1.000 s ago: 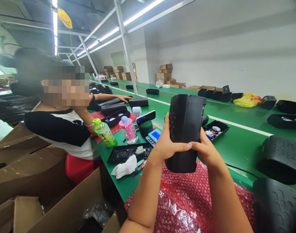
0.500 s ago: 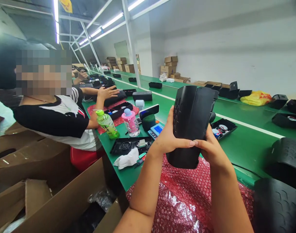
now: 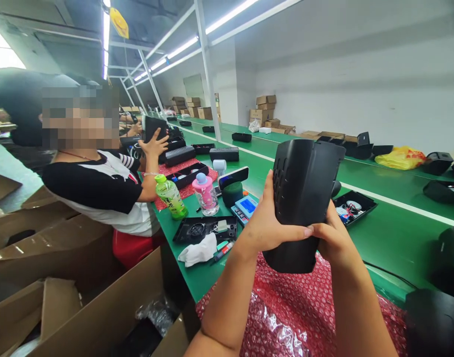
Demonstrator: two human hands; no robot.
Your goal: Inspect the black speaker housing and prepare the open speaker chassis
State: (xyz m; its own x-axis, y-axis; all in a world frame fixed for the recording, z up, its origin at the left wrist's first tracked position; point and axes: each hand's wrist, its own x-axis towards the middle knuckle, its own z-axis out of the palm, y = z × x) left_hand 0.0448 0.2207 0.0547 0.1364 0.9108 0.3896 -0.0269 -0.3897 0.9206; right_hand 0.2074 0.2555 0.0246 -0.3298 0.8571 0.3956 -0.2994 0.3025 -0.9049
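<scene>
A black speaker housing stands on end, tilted slightly, between my two hands. My left hand wraps its left side, the thumb laid across the face toward me. From the right, my right hand grips the lower edge, and the two thumb tips meet at the middle. Its fingers are mostly hidden behind the housing. Red bubble wrap covers the bench under it. Left of my hands lie a blue-and-white device with a screen, a black speaker panel and a white cloth.
A co-worker sits at the left, holding up a black housing. A green bottle and a pink-topped cup stand on the green bench. An open shell with wires lies beyond my right hand. Cardboard boxes fill the lower left.
The view has shifted, so the bench items sit lower and further right. My hands keep the same hold on the housing. The co-worker's raised hand now has a black housing in it.
</scene>
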